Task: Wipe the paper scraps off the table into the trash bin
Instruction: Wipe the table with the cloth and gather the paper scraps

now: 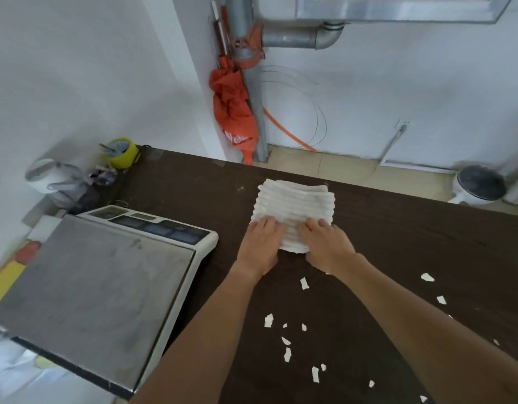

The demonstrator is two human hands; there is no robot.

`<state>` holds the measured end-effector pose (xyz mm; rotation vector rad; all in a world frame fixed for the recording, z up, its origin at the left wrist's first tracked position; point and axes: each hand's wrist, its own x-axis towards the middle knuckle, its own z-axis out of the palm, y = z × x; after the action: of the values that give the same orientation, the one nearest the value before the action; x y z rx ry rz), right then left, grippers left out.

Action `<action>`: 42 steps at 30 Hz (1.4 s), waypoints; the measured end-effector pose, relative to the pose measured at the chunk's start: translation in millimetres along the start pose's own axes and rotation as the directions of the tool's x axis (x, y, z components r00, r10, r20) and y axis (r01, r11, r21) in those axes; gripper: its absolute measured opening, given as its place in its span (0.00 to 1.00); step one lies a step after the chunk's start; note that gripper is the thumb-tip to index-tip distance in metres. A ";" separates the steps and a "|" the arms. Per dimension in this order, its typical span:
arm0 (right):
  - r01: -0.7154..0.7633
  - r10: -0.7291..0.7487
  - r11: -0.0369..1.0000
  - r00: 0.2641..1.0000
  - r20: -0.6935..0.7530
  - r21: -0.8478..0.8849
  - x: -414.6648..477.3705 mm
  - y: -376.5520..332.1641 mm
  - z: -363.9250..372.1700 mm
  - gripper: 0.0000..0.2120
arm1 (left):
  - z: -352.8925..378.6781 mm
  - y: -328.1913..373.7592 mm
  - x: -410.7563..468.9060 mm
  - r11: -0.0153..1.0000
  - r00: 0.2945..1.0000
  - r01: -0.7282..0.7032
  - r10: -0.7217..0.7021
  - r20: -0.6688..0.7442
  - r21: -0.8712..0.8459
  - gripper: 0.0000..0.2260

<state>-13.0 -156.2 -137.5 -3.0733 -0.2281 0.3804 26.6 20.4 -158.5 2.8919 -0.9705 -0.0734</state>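
Hands lie flat on the white cloth [292,211] near the table's [397,228] far edge: left hand [262,243] and right hand [325,243] spread wide, gripping nothing. Paper scraps [287,352] lie toward the near edge; trash bin [479,185] stands beyond the far right edge. Press evenly, then sweep scraps toward that side.

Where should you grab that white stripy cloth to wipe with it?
Probably by its near edge, coming from the person's side. The ribbed white cloth lies flat on the table, and both the left hand and right hand already rest there.
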 end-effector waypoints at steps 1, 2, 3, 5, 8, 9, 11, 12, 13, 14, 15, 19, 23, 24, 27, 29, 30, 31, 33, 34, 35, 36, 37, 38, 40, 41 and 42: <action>-0.007 0.007 1.000 1.000 0.007 0.012 4.6 1.1 -2.8 0.25 | -3.6 -2.9 4.8 1.000 1.000 -0.015 0.015 -0.012 -0.006 0.17; -0.023 0.023 0.999 1.000 0.016 0.049 8.9 2.8 -6.4 0.23 | -7.8 -5.5 10.3 0.999 0.999 -0.032 0.032 -0.015 -0.008 0.14; -0.048 0.045 0.994 0.998 0.034 0.102 13.3 4.9 -11.1 0.20 | -13.0 -7.9 16.5 0.999 0.999 -0.050 0.049 -0.015 -0.003 0.11; -0.108 0.092 0.973 0.992 0.091 0.202 23.6 11.2 -22.4 0.16 | -22.1 -13.0 30.8 0.997 0.997 -0.070 0.070 -0.007 0.007 0.09; -0.210 0.163 0.912 0.974 0.160 0.351 38.3 22.9 -38.9 0.14 | -31.4 -20.5 48.4 1.000 1.000 -0.028 0.028 0.012 -0.003 0.10; -0.239 0.185 0.889 0.968 0.172 0.391 42.0 26.1 -42.9 0.14 | -32.2 -22.5 52.4 1.000 1.000 -0.003 0.004 0.024 -0.023 0.11; -0.272 0.215 0.861 0.960 0.177 0.430 49.4 32.4 -45.9 0.15 | -32.4 -25.1 58.2 0.995 0.997 0.049 -0.043 0.064 -0.086 0.11; -0.280 0.229 0.853 0.959 0.168 0.439 53.0 35.1 -45.1 0.16 | -30.9 -26.4 60.6 0.992 0.996 0.059 -0.051 0.073 -0.108 0.11; -0.283 0.241 0.849 0.959 0.151 0.447 56.3 37.9 -43.3 0.17 | -28.8 -28.5 62.4 0.990 0.996 0.066 -0.058 0.075 -0.122 0.11; -0.282 0.253 0.845 0.959 0.125 0.455 59.6 41.0 -40.2 0.18 | -25.6 -31.4 64.4 0.988 0.995 0.076 -0.066 0.076 -0.137 0.11; -0.282 0.264 0.843 0.959 0.104 0.459 61.9 43.7 -37.4 0.18 | -22.5 -34.6 66.3 0.984 0.994 0.090 -0.079 0.075 -0.152 0.10; -0.278 0.285 0.845 0.957 0.055 0.457 70.9 51.6 -24.9 0.18 | -14.3 -43.5 77.9 0.968 0.984 0.176 -0.169 0.056 -0.181 0.08; -0.311 0.316 0.806 0.945 0.078 0.504 83.7 56.7 -18.2 0.17 | -16.2 -46.9 92.4 0.942 0.972 0.232 -0.231 0.032 -0.241 0.08; -0.320 0.324 0.798 0.942 0.084 0.510 86.9 57.8 -17.1 0.17 | -16.6 -49.6 94.7 0.937 0.967 0.249 -0.252 0.021 -0.246 0.09; -0.353 0.347 0.789 0.931 0.108 0.504 95.3 58.9 -14.8 0.17 | -12.5 -58.2 97.8 0.971 0.975 0.183 -0.199 -0.095 -0.152 0.12; -0.373 0.359 0.793 0.925 0.124 0.482 102.1 58.9 -11.8 0.16 | -6.9 -58.6 97.6 0.996 0.986 0.039 -0.051 -0.161 -0.076 0.14; -0.384 0.366 0.792 0.921 0.135 0.474 104.8 58.8 -11.7 0.16 | -4.5 -57.2 97.7 0.997 0.989 -0.006 -0.006 -0.144 -0.081 0.17; -0.396 0.370 0.791 0.917 0.150 0.467 107.0 58.7 -12.6 0.15 | -1.5 -55.6 97.4 0.994 0.995 -0.014 0.004 -0.097 -0.105 0.21; -0.413 0.371 0.781 0.910 0.184 0.468 112.6 60.5 -12.8 0.15 | 5.2 -54.3 96.9 0.989 0.999 0.031 -0.028 0.022 -0.143 0.30; -0.421 0.373 0.772 0.907 0.197 0.477 115.5 61.8 -11.9 0.15 | 8.7 -54.5 97.4 0.988 0.997 0.056 -0.047 0.066 -0.143 0.33; -0.428 0.373 0.764 0.904 0.210 0.482 116.6 62.6 -12.2 0.14 | 11.0 -54.4 98.5 0.988 0.994 0.075 -0.063 0.092 -0.133 0.34; -0.430 0.371 0.758 0.903 0.217 0.490 117.9 63.8 -11.0 0.14 | 11.3 -53.8 100.3 0.989 0.991 0.091 -0.078 0.107 -0.115 0.34; -0.425 0.363 0.760 0.905 0.222 0.492 117.4 63.9 -10.9 0.14 | 9.8 -52.1 102.4 0.990 0.988 0.109 -0.097 0.119 -0.092 0.33; -0.420 0.361 0.754 0.907 0.215 0.505 116.4 64.2 -9.3 0.15 | 7.3 -49.5 104.7 0.989 0.984 0.130 -0.120 0.134 -0.068 0.33; -0.418 0.377 0.712 0.906 0.195 0.564 110.4 62.4 -9.7 0.15 | 2.9 -43.1 107.7 0.983 0.972 0.178 -0.169 0.162 -0.041 0.33; -0.411 0.377 0.703 0.907 0.186 0.581 107.0 60.9 -11.1 0.14 | 2.0 -40.7 107.7 0.979 0.965 0.199 -0.190 0.180 -0.038 0.33; -0.398 0.368 0.702 0.913 0.177 0.591 104.3 60.2 -11.5 0.14 | 1.6 -38.8 106.3 0.975 0.960 0.216 -0.204 0.195 -0.043 0.33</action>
<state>98.3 -200.3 -154.6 -2.4251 0.4680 0.4301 134.5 -13.1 -165.8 2.9574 -0.6655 -0.3935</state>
